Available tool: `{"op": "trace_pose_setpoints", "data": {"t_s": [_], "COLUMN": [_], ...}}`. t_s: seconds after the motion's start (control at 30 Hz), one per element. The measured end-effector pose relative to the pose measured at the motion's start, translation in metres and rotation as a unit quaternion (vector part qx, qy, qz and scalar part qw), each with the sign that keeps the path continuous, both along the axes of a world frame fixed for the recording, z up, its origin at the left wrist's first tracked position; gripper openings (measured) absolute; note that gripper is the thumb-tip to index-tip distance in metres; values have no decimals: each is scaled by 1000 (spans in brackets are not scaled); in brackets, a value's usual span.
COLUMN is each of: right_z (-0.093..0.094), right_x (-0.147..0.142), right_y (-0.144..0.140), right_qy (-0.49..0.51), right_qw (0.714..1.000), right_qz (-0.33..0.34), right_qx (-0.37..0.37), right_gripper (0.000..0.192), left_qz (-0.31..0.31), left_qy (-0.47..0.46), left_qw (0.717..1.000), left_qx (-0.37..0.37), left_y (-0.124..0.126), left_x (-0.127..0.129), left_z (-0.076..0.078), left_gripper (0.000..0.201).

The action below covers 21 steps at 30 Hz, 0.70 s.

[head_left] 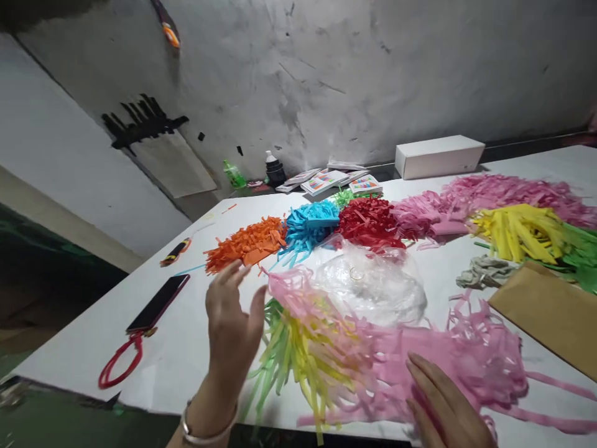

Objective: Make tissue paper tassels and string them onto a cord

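My left hand [228,317], with a metal bangle at the wrist, is raised above the table, thumb and fingers apart and nothing visible in them. Just right of it, a tissue-paper tassel with green and yellow strips [298,348] and a pink top lies slightly blurred. Fingers outstretched, my right hand [443,404] rests on a fringed sheet of pink tissue paper [415,348]. Beyond my left fingertips sits a bunch of orange tissue strips [247,242]. A clear plastic bag [373,280] lies behind the pink sheet.
Blue [310,227], red [368,221], pink [504,196] and yellow [522,230] tissue bunches line the back. At left are a phone [161,302] with a red strap and a cutter [175,252]. A brown envelope [550,311] lies right; a white box [438,157] stands behind.
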State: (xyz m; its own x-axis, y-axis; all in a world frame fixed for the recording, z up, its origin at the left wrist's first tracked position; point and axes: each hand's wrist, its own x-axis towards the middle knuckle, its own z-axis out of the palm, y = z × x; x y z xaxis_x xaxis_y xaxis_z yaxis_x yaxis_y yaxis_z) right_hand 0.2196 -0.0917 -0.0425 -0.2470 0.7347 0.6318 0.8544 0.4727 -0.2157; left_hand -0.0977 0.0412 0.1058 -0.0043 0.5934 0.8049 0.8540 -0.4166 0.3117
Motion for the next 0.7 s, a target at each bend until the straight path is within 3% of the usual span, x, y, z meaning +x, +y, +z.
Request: {"op": "trace_pose_setpoints", "data": {"t_s": [0.07,0.1,0.17,0.23,0.3,0.37,0.47,0.7], "right_z": [-1,1,9,17,22,22,19,20], "right_x": [13,18,27,38,52,67,83,82], "right_y": [-7,-10,-15,-20,-24,-30,-36,-33], "right_qy": [-41,-57,-83,-104,-110,-102,-71,35], "right_qw": [999,998,996,995,994,994,995,997], "right_qz": [-19,-20,-15,-7,-3,2,9,12], "right_qx": [2,4,5,-7,-27,-49,-68,-68], "right_gripper": [50,51,50,47,44,40,36,25], "left_qz": [-115,-224,-396,-468,-466,-442,-434,-429], "left_qy": [48,78,120,146,146,134,116,65], "left_qw": [992,969,888,826,807,809,809,794], "left_qx": [-21,-76,-200,-278,-333,-364,-379,-425], "left_y": [-21,-34,-59,-74,-79,-77,-70,-66], "left_x": [32,52,90,119,135,139,131,122], "left_z": [-19,-31,-53,-69,-78,-82,-86,-83], "left_gripper": [34,36,39,41,31,19,23,20]}}
